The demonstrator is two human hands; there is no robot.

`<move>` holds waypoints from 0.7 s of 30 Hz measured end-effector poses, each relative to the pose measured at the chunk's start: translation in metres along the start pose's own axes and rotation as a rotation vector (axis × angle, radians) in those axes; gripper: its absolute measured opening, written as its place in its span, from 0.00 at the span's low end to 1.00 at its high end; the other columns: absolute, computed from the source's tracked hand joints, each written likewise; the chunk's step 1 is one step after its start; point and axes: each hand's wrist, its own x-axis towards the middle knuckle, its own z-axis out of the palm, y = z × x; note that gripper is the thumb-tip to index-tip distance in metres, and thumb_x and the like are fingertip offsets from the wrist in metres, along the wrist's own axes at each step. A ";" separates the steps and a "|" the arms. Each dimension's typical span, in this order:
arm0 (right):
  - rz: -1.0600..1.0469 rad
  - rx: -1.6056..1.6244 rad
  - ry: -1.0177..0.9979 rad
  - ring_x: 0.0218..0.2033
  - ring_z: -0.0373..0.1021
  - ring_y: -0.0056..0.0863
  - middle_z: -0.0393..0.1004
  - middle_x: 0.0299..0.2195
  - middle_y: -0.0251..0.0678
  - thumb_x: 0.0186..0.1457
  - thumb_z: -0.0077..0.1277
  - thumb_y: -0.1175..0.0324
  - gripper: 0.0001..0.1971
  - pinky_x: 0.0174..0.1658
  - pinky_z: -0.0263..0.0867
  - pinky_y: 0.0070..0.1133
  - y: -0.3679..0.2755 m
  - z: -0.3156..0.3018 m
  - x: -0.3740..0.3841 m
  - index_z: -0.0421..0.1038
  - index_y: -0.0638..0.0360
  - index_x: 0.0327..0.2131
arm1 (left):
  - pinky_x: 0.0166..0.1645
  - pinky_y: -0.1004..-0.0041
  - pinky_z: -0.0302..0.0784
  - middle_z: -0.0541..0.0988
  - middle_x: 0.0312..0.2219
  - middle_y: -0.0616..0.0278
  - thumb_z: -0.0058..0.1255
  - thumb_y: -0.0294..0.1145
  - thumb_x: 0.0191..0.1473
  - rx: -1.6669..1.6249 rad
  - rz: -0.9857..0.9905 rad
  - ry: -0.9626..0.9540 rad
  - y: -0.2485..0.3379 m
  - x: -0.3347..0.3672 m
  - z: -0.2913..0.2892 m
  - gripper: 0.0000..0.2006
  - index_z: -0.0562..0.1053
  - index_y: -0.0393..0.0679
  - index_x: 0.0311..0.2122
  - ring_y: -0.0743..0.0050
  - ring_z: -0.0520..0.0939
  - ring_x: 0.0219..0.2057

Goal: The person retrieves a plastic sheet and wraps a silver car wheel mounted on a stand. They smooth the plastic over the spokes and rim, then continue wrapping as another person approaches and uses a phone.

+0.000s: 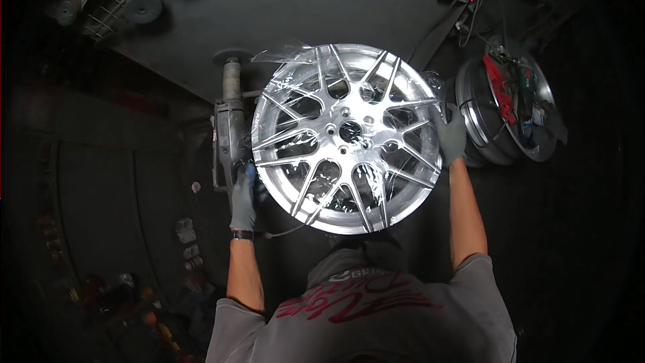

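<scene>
One film-wrapped wheel (339, 121), one power tool (232, 128) at nine o'clock!
Right hand (452, 138) clasps the wheel at three; left hand (242, 206) sits at eight, its grip I can't tell.

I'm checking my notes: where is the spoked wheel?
In the head view, the spoked wheel is mid-picture, between the left hand and right hand, just right of the power tool.

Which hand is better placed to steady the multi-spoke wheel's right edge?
Right, most likely: the right hand lies against that side of the multi-spoke wheel, while the left hand is across by its left edge.
</scene>
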 end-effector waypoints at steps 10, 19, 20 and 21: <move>0.077 0.258 0.123 0.32 0.76 0.36 0.79 0.29 0.45 0.51 0.54 0.63 0.14 0.40 0.68 0.28 0.001 0.018 0.055 0.78 0.65 0.34 | 0.34 0.80 0.69 0.78 0.30 0.69 0.54 0.39 0.60 0.532 0.204 -0.061 -0.031 -0.020 -0.023 0.17 0.76 0.34 0.44 0.87 0.72 0.28; 0.332 0.738 -0.033 0.21 0.70 0.23 0.74 0.24 0.36 0.58 0.53 0.54 0.19 0.26 0.67 0.21 0.070 0.011 0.080 0.71 0.64 0.40 | 0.36 0.78 0.74 0.80 0.35 0.64 0.47 0.33 0.63 0.603 0.241 -0.020 -0.034 -0.015 -0.030 0.14 0.76 0.35 0.46 0.83 0.77 0.33; 0.339 0.738 -0.029 0.21 0.70 0.23 0.74 0.24 0.36 0.58 0.53 0.54 0.19 0.26 0.67 0.21 0.065 0.015 0.083 0.71 0.64 0.40 | 0.35 0.77 0.75 0.80 0.35 0.64 0.45 0.33 0.63 0.572 0.186 -0.026 -0.028 -0.021 -0.027 0.14 0.75 0.35 0.47 0.82 0.78 0.33; 0.224 0.621 -0.082 0.25 0.73 0.26 0.77 0.26 0.38 0.56 0.55 0.54 0.21 0.31 0.68 0.22 0.046 0.023 0.081 0.73 0.66 0.41 | 0.35 0.78 0.75 0.80 0.33 0.66 0.44 0.34 0.64 0.522 0.208 0.011 -0.028 -0.024 -0.026 0.13 0.76 0.38 0.45 0.82 0.78 0.32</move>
